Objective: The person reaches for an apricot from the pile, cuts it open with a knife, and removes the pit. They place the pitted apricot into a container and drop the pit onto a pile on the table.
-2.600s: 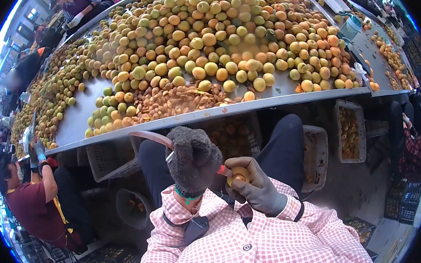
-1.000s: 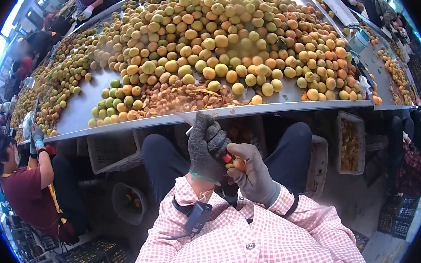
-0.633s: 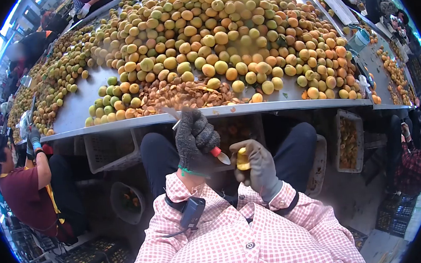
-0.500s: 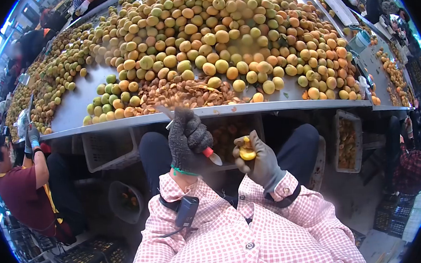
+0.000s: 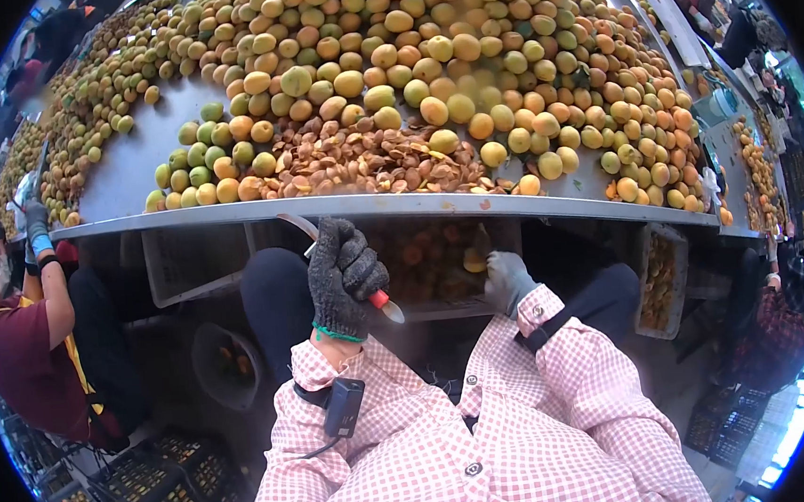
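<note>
My left hand (image 5: 343, 279), in a dark knit glove with a green cuff edge, is closed around a knife-like tool. A pale curved end (image 5: 298, 224) sticks out above the fist, and a red collar with a rounded metal tip (image 5: 388, 307) shows below it. My right hand (image 5: 509, 282), in a grey glove, hangs under the table edge by a crate (image 5: 435, 310) of fruit pieces. Just left of its fingertips is a yellow apricot piece (image 5: 474, 260); whether the fingers touch it is unclear. Those fingers are mostly turned away and blurred.
Apricots (image 5: 407, 71) are heaped across the metal table (image 5: 370, 203), with a pile of pits (image 5: 371, 162) near its front edge. Around my legs stand a white crate (image 5: 186, 263), a bucket (image 5: 227, 364) and another fruit crate (image 5: 659, 283). A co-worker (image 5: 27, 346) sits at left.
My right hand has turned over and moved up and right toward the table edge; the yellow apricot it held is no longer in a visible grip. My left hand keeps the tool. The view has shifted slightly.
</note>
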A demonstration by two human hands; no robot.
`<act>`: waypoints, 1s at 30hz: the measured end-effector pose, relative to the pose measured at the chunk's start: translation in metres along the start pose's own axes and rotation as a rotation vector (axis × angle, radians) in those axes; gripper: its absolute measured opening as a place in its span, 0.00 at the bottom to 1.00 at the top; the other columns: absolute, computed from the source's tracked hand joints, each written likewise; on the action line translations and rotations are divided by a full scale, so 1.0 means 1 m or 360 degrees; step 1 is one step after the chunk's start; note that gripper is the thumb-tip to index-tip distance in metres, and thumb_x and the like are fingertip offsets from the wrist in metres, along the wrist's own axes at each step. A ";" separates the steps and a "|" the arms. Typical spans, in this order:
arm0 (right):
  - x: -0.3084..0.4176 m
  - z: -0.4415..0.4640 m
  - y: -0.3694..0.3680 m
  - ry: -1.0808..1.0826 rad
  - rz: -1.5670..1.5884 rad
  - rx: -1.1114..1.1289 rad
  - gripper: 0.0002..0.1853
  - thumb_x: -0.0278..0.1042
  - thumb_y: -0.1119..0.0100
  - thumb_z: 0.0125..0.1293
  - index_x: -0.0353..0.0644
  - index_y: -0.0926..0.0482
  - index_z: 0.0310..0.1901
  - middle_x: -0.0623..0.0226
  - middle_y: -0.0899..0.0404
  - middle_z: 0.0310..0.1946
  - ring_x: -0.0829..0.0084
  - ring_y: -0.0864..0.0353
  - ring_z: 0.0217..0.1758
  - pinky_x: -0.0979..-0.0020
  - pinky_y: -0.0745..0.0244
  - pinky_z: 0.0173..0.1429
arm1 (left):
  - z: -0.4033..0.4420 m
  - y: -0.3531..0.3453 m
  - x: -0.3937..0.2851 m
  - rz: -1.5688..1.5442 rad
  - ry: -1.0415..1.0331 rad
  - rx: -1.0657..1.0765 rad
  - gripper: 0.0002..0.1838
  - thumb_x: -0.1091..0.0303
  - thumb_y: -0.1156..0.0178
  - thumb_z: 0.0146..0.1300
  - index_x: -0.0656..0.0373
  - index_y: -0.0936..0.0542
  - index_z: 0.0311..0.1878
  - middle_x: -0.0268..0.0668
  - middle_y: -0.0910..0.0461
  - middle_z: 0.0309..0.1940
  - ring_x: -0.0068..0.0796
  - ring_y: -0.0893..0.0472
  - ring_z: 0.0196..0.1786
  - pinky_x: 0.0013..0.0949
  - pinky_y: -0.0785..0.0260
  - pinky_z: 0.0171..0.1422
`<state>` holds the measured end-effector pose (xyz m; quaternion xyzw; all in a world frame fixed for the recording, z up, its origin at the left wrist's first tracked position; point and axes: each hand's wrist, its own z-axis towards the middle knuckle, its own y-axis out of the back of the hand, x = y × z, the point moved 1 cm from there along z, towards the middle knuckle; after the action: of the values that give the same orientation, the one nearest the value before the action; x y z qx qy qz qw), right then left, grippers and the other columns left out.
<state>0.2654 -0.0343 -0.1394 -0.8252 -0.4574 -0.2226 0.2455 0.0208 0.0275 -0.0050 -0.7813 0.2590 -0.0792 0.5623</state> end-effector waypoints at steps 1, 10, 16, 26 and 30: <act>-0.015 0.030 0.010 0.0132 -0.0242 0.0039 0.12 0.39 0.52 0.71 0.42 0.25 0.49 0.63 0.20 0.35 0.66 0.20 0.30 0.66 0.23 0.30 | 0.000 0.000 -0.003 0.0016 -0.0023 -0.0007 0.14 0.54 0.52 0.73 0.49 0.30 0.32 0.20 0.45 0.16 0.12 0.44 0.12 0.21 0.51 0.14; -0.027 0.102 0.011 0.0117 -0.0619 0.0231 0.12 0.40 0.47 0.68 0.44 0.22 0.46 0.63 0.19 0.36 0.67 0.20 0.32 0.63 0.23 0.33 | -0.008 -0.002 -0.020 0.0387 -0.0240 -0.0324 0.12 0.55 0.48 0.71 0.51 0.27 0.35 0.23 0.42 0.16 0.15 0.44 0.13 0.23 0.53 0.16; -0.062 0.074 -0.005 -0.0138 -0.0459 0.0313 0.12 0.40 0.46 0.67 0.45 0.22 0.47 0.65 0.19 0.35 0.68 0.21 0.31 0.65 0.24 0.32 | -0.004 0.006 -0.020 0.0418 -0.0227 -0.0262 0.11 0.56 0.47 0.69 0.52 0.27 0.36 0.25 0.42 0.16 0.16 0.44 0.13 0.24 0.53 0.16; -0.055 0.078 -0.052 -0.0341 -0.0072 0.0334 0.13 0.41 0.44 0.66 0.45 0.22 0.47 0.67 0.19 0.33 0.71 0.23 0.29 0.69 0.25 0.32 | 0.008 0.002 -0.010 0.0523 -0.0083 -0.0355 0.09 0.58 0.46 0.69 0.52 0.29 0.36 0.26 0.41 0.16 0.16 0.45 0.12 0.23 0.51 0.15; -0.037 0.065 0.001 -0.0259 0.0064 0.0324 0.13 0.41 0.43 0.65 0.45 0.22 0.48 0.68 0.19 0.33 0.72 0.24 0.28 0.70 0.26 0.32 | 0.010 -0.004 0.000 0.0563 -0.0060 -0.0275 0.09 0.60 0.47 0.70 0.52 0.30 0.35 0.25 0.42 0.15 0.16 0.45 0.12 0.23 0.51 0.15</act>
<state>0.2577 -0.0185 -0.2125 -0.8204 -0.4794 -0.1025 0.2944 0.0261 0.0370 -0.0053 -0.7703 0.3875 0.0580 0.5031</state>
